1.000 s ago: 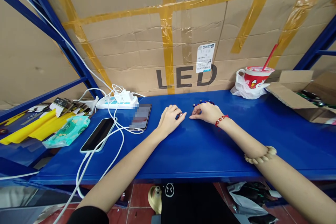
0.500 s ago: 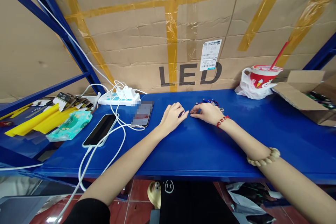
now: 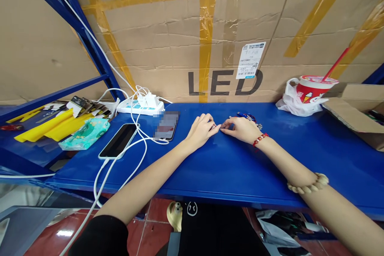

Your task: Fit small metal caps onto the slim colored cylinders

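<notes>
Over the middle of the blue table (image 3: 240, 172), my left hand (image 3: 201, 130) is closed in a pinch on something small, of which only a reddish-white bit shows by the fingertips. My right hand (image 3: 242, 129), with a red beaded bracelet (image 3: 260, 140) at its wrist, meets it from the right with thumb and fingertips drawn together. The fingertips of both hands nearly touch. What the right fingers hold, if anything, is too small to make out. Just behind the right hand lies a small bundle of blue and metallic items (image 3: 249, 117), partly hidden by it.
Left of my hands lie a dark phone (image 3: 168, 125), a white-edged phone (image 3: 119, 141) on a cable and a power strip (image 3: 141, 107). A red drink cup (image 3: 313, 90) in a plastic bag and an open cardboard box (image 3: 349, 114) stand at the right. Taped cardboard (image 3: 168, 48) backs the table.
The view has shifted slightly, so most things on the table appear further right. My hands stay together, and the right fingertips have closed in on the left ones.
</notes>
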Demonstrator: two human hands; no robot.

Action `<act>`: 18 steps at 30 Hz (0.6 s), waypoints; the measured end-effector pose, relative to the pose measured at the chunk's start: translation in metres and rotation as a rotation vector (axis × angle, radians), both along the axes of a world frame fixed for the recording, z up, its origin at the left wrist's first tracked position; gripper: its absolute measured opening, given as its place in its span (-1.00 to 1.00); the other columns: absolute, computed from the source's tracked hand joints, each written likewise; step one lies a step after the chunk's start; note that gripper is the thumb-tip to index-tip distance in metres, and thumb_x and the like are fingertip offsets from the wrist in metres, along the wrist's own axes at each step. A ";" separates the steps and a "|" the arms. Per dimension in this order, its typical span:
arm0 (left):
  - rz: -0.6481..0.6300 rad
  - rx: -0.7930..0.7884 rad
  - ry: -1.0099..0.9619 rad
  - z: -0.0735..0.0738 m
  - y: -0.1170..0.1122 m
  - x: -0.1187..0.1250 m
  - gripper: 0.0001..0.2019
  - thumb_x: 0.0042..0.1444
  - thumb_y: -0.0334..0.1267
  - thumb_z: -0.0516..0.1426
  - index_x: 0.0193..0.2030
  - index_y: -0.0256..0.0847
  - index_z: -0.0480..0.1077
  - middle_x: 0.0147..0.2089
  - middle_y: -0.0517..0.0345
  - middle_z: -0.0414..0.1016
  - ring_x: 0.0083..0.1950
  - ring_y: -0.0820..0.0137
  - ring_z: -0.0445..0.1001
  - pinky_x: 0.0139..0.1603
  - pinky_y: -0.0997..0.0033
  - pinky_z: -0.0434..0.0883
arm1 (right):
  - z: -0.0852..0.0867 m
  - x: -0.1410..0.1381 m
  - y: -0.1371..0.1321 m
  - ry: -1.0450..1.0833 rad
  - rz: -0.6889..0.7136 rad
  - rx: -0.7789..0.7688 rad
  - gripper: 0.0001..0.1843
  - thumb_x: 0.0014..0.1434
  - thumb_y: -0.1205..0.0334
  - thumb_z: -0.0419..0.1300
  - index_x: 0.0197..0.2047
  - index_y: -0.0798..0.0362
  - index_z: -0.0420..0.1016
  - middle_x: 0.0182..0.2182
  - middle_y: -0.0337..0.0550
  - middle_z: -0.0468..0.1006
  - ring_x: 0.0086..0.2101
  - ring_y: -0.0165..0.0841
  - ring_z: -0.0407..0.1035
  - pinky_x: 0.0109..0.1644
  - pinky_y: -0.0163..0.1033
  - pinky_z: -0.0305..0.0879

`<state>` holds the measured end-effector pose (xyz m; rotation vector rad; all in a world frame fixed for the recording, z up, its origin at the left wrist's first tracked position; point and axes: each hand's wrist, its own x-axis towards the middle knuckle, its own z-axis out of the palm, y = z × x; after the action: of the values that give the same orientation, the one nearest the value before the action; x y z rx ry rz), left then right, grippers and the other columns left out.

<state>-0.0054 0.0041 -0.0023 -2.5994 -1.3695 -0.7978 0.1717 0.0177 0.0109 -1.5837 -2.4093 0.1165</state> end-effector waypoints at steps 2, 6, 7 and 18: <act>0.001 -0.005 0.006 0.000 0.000 0.000 -0.57 0.18 -0.03 -0.20 -0.44 -0.23 0.34 -0.19 0.15 0.32 -0.17 0.44 0.22 -0.17 0.38 0.16 | 0.000 -0.001 0.000 0.002 -0.008 -0.012 -0.82 0.10 0.09 0.10 -0.30 -0.08 0.48 -0.33 -0.35 0.53 -0.28 -0.39 0.40 -0.38 -0.34 0.18; -0.006 -0.010 -0.004 0.000 0.000 0.000 -0.57 0.18 0.00 -0.23 -0.31 -0.20 0.34 -0.17 0.15 0.32 -0.16 0.43 0.22 -0.16 0.39 0.16 | -0.002 -0.001 0.001 0.009 -0.010 -0.019 -0.80 0.10 0.08 0.09 -0.29 -0.05 0.47 -0.33 -0.31 0.53 -0.31 -0.40 0.40 -0.40 -0.34 0.17; -0.010 -0.013 -0.006 0.000 0.000 -0.001 -0.58 0.17 0.00 -0.23 -0.29 -0.19 0.33 -0.17 0.15 0.32 -0.15 0.44 0.23 -0.15 0.39 0.16 | -0.002 -0.001 0.001 0.010 -0.007 -0.027 -0.79 0.10 0.08 0.09 -0.29 -0.04 0.47 -0.34 -0.31 0.53 -0.31 -0.40 0.40 -0.40 -0.35 0.17; -0.048 -0.046 -0.033 -0.001 0.001 -0.001 -0.59 0.18 -0.01 -0.24 -0.30 -0.20 0.30 -0.19 0.16 0.33 -0.15 0.44 0.24 -0.15 0.39 0.16 | -0.005 0.000 0.004 0.007 0.019 -0.051 -0.72 0.09 -0.03 0.10 -0.29 -0.02 0.47 -0.36 -0.29 0.52 -0.37 -0.42 0.38 -0.41 -0.36 0.13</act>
<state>-0.0063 0.0056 -0.0030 -2.6752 -1.3541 -0.8293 0.1721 0.0215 0.0063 -1.5803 -2.4350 0.1882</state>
